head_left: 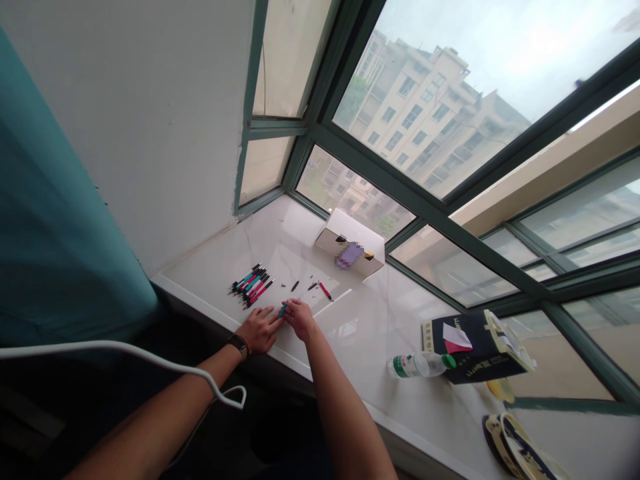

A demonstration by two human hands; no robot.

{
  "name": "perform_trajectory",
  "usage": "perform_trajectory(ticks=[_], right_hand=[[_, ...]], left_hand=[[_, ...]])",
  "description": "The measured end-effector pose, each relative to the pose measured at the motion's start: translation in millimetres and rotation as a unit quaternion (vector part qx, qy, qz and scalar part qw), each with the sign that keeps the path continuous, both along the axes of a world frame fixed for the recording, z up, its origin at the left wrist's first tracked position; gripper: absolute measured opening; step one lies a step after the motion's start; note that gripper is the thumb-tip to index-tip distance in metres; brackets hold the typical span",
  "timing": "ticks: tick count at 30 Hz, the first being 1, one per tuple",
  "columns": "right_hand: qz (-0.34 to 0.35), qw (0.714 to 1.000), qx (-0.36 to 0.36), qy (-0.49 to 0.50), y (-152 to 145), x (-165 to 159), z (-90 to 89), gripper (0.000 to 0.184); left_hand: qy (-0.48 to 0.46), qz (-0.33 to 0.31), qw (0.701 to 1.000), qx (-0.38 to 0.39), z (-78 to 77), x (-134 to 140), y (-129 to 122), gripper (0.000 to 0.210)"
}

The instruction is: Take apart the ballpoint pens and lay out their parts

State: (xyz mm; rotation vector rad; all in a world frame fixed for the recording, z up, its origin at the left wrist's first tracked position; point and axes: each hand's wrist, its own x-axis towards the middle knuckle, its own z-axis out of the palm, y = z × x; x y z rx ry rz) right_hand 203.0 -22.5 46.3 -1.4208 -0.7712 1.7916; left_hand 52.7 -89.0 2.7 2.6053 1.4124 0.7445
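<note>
Over the front part of the white sill, a teal pen barrel (pixel 283 311) sits between my two hands. My right hand (pixel 300 318) pinches it with closed fingers. My left hand (pixel 259 330), with a dark band at the wrist, has its fingers closed at the barrel's near side; its exact grip is partly hidden. Just beyond lie a black pen part (pixel 295 286), another dark piece (pixel 313 286) and a red pen barrel (pixel 325 291), with tiny bits among them. A row of assembled-looking pens (pixel 251 285) in red, teal and black rests to the left.
An open white box (pixel 350 233) with a blurred purple patch stands by the window. To the right are a water bottle (pixel 420 365) with a green cap, a dark paper bag (pixel 475 347) and a round striped item (pixel 515 447). A white cable (pixel 150 350) crosses the lower left.
</note>
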Motion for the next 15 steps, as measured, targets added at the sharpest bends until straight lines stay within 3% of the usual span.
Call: perform_trajectory(ticks=[9, 12, 15], right_hand=[[-0.02, 1.0, -0.012, 0.0, -1.5, 8.3, -5.3, 0.03], [-0.055, 0.99, 0.031, -0.123, 7.7, 24.2, -8.6, 0.028], [-0.038, 0.936, 0.131, -0.323, 19.8, 50.5, -11.1, 0.022]], left_hand=[[0.0, -0.001, 1.0, 0.002, -3.5, 0.0, 0.4, 0.051], [0.001, 0.002, 1.0, 0.005, -3.1, 0.1, 0.5, 0.052], [-0.007, 0.001, 1.0, 0.008, -3.2, -0.2, 0.7, 0.051]])
